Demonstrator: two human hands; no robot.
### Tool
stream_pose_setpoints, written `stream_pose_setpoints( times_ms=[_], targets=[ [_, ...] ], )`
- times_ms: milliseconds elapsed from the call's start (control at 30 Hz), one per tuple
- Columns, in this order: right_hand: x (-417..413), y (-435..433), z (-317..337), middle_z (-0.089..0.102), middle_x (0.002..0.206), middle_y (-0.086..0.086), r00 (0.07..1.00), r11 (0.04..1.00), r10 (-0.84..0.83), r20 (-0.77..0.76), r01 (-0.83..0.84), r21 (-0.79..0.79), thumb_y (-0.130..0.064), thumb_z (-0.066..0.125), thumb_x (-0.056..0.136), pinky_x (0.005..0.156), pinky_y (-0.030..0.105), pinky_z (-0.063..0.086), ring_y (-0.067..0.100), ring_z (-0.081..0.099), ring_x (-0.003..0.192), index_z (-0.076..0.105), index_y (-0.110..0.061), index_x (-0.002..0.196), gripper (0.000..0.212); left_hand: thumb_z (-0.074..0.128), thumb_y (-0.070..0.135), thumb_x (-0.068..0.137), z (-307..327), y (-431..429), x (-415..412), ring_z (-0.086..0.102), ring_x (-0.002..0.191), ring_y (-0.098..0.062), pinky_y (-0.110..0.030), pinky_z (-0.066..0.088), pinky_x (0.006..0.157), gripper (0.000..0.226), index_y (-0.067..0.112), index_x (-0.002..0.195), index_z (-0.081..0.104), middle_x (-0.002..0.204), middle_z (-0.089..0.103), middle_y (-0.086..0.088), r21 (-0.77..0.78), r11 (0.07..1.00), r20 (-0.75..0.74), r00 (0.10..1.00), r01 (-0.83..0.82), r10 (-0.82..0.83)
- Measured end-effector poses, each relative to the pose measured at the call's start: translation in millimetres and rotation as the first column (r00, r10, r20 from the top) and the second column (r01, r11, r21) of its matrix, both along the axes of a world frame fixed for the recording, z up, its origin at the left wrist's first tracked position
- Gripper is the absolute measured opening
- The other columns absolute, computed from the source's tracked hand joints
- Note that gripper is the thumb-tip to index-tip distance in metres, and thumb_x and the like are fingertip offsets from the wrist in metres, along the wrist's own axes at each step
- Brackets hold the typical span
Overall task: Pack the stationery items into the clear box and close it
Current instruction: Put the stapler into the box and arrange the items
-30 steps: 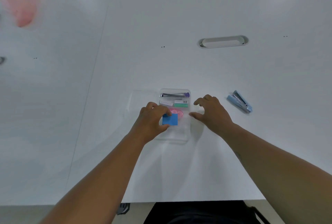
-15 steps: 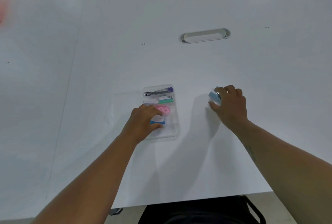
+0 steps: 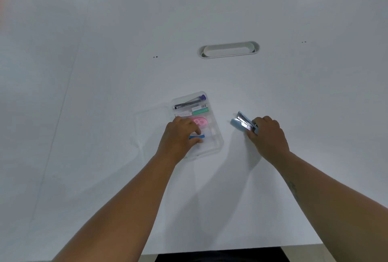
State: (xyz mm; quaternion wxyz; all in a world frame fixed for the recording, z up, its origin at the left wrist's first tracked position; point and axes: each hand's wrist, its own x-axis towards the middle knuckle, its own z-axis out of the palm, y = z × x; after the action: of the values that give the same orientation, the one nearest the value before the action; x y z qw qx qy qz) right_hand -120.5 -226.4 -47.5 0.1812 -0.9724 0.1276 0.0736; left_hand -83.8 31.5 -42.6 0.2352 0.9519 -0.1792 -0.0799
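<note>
The clear box (image 3: 217,146) lies open on the white table, its clear lid (image 3: 153,123) folded out flat to the left. Inside are a lead tube with a purple cap (image 3: 190,102), a green and white item (image 3: 200,110), a pink correction tape (image 3: 200,121) and a blue pad (image 3: 198,136). My left hand (image 3: 180,135) rests in the box with its fingers on the blue pad. To the right of the box, my right hand (image 3: 267,135) grips a light blue stapler (image 3: 241,124), tilted, its metal underside showing.
A grey oval cable slot (image 3: 228,49) sits in the table behind the box. Two small dark dots (image 3: 155,57) mark the table to its left. The table's front edge (image 3: 210,251) runs close below my forearms.
My right hand moved from beside the box to the stapler, closed on it and lifted it toward the box. My left hand pressed the blue pad down into the box.
</note>
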Motion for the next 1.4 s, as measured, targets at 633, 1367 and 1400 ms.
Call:
stream_pose_setpoints(
  times_ms=[633, 1367, 1400],
  targets=[
    [17, 52, 45, 0.059, 0.108, 0.001, 0.882, 0.847, 0.466, 0.072, -0.468, 0.253, -0.022, 0.061, 0.092, 0.084, 0.03, 0.041, 0.02, 0.044, 0.094, 0.06, -0.016, 0.118, 0.027, 0.051, 0.043, 0.092, -20, 66, -28, 0.028, 0.141, -0.024, -0.042, 0.028, 0.115, 0.061, 0.014, 0.144, 0.034, 0.152, 0.036, -0.005, 0.102, 0.951, -0.041, 0.954, -0.292, 0.297],
    [-1, 73, 20, 0.062, 0.095, 0.011, 0.764, 0.758, 0.645, 0.007, -0.639, -0.126, -0.018, 0.075, 0.081, 0.061, 0.037, 0.053, 0.03, 0.055, 0.079, 0.064, -0.014, 0.122, 0.042, 0.044, 0.041, 0.096, -35, 76, -18, 0.013, 0.147, -0.017, -0.038, 0.018, 0.118, 0.056, 0.02, 0.147, 0.03, 0.159, 0.022, 0.004, 0.066, 0.961, -0.068, 0.96, -0.267, 0.272],
    [-3, 72, 18, 0.062, 0.094, 0.011, 0.77, 0.765, 0.638, 0.027, -0.629, -0.136, -0.019, 0.076, 0.08, 0.058, 0.036, 0.053, 0.029, 0.055, 0.077, 0.065, -0.015, 0.121, 0.043, 0.044, 0.041, 0.097, -35, 76, -18, 0.014, 0.147, -0.016, -0.038, 0.019, 0.118, 0.056, 0.02, 0.146, 0.03, 0.159, 0.023, 0.004, 0.063, 0.961, -0.068, 0.96, -0.268, 0.272]
  ],
)
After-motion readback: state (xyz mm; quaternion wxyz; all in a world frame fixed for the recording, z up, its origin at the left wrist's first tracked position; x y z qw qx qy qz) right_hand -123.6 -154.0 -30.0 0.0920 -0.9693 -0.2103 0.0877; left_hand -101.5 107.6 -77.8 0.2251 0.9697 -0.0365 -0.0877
